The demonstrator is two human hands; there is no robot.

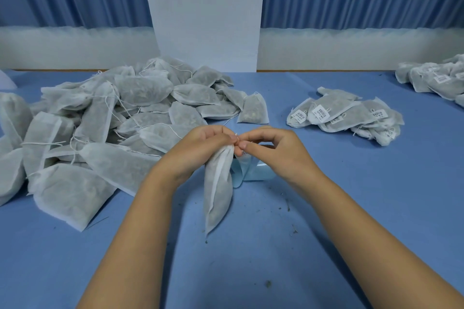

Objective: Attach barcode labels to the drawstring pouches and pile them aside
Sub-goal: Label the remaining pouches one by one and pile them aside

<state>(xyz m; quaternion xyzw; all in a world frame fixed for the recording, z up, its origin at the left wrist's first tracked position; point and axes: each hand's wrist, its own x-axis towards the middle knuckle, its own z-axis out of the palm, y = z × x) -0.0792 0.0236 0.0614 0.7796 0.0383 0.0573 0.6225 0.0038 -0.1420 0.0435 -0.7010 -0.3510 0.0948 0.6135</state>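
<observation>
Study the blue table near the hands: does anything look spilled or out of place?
Yes. Dark crumbs lie scattered on the table beside the pouch that the left hand holds; they look like filling shed from pouches. Nothing else stands out.

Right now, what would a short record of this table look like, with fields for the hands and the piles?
Left hand: grips the top of a pouch, which hangs down
Right hand: pinches the pouch's top, beside a small barcode label
Behind the pouch: pale blue strip
Left side: big heap of pouches, no labels showing
Right side: labelled pile
Far right: second labelled pile
Surface: blue table
</observation>
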